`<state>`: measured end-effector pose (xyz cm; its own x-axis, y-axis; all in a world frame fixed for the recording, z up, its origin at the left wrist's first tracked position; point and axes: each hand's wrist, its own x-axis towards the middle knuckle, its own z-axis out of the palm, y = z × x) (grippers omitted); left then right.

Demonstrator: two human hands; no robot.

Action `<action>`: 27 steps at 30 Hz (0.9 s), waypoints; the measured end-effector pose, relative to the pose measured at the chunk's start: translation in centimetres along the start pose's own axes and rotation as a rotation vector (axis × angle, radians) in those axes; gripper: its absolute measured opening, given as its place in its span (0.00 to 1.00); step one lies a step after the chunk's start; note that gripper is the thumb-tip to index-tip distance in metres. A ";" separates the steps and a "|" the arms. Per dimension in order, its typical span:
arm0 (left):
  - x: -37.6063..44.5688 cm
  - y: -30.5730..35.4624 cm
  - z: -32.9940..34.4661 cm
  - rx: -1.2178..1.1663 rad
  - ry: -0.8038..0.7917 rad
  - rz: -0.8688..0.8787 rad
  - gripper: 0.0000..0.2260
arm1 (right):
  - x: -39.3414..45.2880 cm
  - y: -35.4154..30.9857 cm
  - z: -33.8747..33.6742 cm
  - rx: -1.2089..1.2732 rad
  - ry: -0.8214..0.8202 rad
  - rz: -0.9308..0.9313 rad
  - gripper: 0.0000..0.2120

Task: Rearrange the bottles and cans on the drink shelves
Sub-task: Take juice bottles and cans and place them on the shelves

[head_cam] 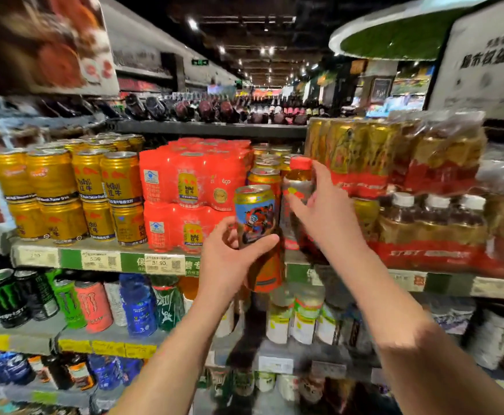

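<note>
My left hand (pixel 230 259) grips a tall can (pixel 255 214) with a gold top, a blue cartoon label and an orange base, held upright in front of the middle shelf (pixel 101 260). My right hand (pixel 325 208) holds a bottle with a red cap (pixel 298 187) by its upper body, just right of the can and close to it. Behind both stand gold cans (pixel 267 163) at the back of the shelf. The bottle's lower part is hidden behind my hand and the can.
Gold Red Bull cans (pixel 74 190) fill the shelf's left, red multipacks (pixel 191 193) the centre, shrink-wrapped gold cans and bottles (pixel 418 187) the right. The lower shelf holds Monster cans (pixel 35 298), a blue bottle (pixel 138 304) and white-labelled bottles (pixel 304 319). Price tags line the shelf edges.
</note>
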<state>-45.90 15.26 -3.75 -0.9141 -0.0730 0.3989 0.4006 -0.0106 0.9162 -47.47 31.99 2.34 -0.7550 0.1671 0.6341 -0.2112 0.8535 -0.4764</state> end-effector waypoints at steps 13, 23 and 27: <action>1.0 2.2 -0.8 0.066 0.051 0.006 0.19 | 0.1 -0.5 0.4 -0.272 0.119 -0.035 0.29; 1.1 1.5 -2.5 -0.041 -0.024 0.016 0.19 | -2.8 -1.3 1.5 0.070 0.169 0.060 0.44; 1.4 1.2 -2.6 -0.045 -0.031 0.038 0.20 | -4.3 -1.8 -0.1 0.173 0.229 0.064 0.41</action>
<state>-46.51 12.50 -2.21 -0.8993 -0.0437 0.4352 0.4370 -0.0533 0.8979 -43.77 29.76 0.47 -0.6146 0.3418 0.7109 -0.2853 0.7439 -0.6043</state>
